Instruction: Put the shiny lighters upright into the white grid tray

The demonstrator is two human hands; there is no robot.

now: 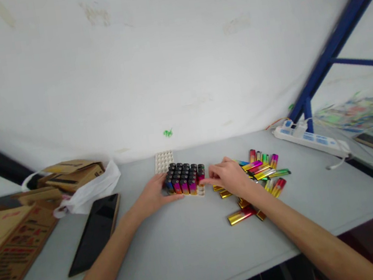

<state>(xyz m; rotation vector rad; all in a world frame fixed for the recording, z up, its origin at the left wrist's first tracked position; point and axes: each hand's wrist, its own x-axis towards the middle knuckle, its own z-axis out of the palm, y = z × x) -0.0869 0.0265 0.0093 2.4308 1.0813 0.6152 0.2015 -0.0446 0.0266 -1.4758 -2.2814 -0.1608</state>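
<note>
Black-topped lighters (183,178) in blue, purple and red stand upright in rows on a white tray (200,192) with round holes. My left hand (152,194) rests at the left side of the rows, thumb and fingers apart around the corner. At the right side is my right hand (229,175), its thumb stretched toward the front right of the rows and its other fingers curled; whether it holds anything is hidden. Loose shiny lighters (241,215) in gold, red, green and purple lie in a pile beside and under my right hand and forearm.
Another white holed tray (164,159) lies behind the rows near the wall. Farther left are a dark tablet (95,233), a white plastic bag (92,191) and cardboard boxes (16,245). A power strip (312,140) with cables sits at the right, by a blue frame (321,59).
</note>
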